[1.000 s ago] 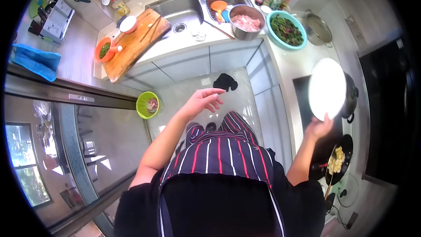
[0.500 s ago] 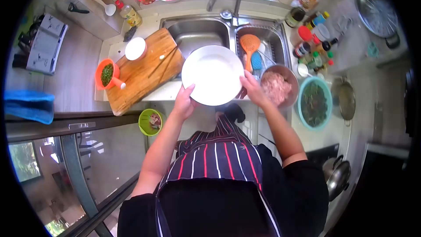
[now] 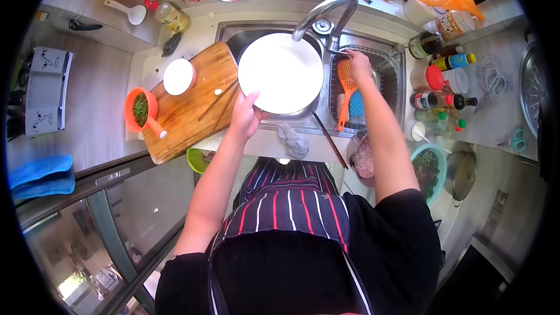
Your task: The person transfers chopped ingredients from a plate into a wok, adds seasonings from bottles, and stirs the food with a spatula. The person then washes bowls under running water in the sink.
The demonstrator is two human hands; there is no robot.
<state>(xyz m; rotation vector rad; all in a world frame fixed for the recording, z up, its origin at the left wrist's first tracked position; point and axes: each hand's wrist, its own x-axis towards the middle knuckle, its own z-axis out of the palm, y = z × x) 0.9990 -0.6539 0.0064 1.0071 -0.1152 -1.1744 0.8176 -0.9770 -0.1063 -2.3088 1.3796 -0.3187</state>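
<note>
A large white plate (image 3: 280,74) is over the left sink basin, its upper edge by the spout of the faucet (image 3: 335,23). My left hand (image 3: 246,118) grips the plate's lower left edge, thumb on top. My right hand (image 3: 357,65) is closed on the faucet handle at the base of the spout. Below that hand, an orange slotted spoon (image 3: 345,90) and a blue sponge (image 3: 356,105) lie in the right basin. No water stream can be made out.
Left of the sink, a wooden cutting board (image 3: 198,102) holds a white bowl (image 3: 179,76) and chopsticks. A grey cloth (image 3: 293,141) lies on the front counter edge. Bottles, a pot of meat (image 3: 365,158) and a teal basin of greens (image 3: 429,172) are at the right.
The plate has moved up and slightly left under the faucet, held by my left hand alone. My right hand has let go of it and moved to the faucet handle. The view has shifted.
</note>
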